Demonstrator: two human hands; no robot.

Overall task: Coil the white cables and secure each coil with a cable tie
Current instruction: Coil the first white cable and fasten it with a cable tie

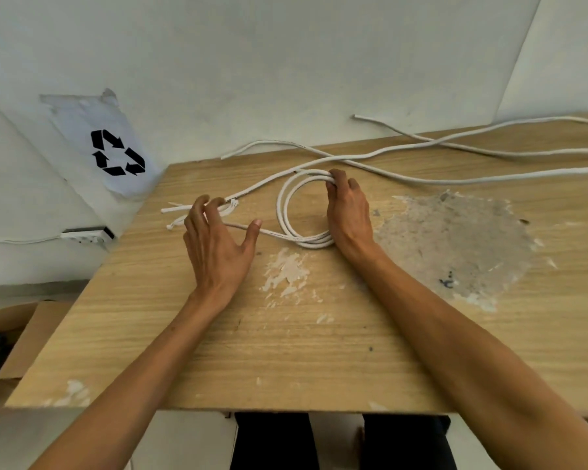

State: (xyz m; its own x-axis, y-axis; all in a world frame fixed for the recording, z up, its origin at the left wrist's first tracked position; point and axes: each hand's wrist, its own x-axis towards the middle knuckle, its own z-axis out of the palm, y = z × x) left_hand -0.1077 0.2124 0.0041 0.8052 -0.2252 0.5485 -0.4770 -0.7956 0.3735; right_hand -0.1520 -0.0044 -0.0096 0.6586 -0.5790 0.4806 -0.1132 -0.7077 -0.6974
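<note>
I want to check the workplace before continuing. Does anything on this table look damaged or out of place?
Yes. The table surface is damaged: a large patch right of the right hand is scraped rough and grey, with smaller white flakes near the coil. One loose cable overhangs the far edge.

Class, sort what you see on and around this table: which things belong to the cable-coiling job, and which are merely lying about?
Belonging to the job:
- coiled white cable, held by the right hand
- cable ties, under the left hand's fingertips
- loose white cables, not yet coiled

Merely lying about:
- recycling-symbol paper on the wall
- white power strip
- cardboard box
- dried plaster patch on the table
</note>
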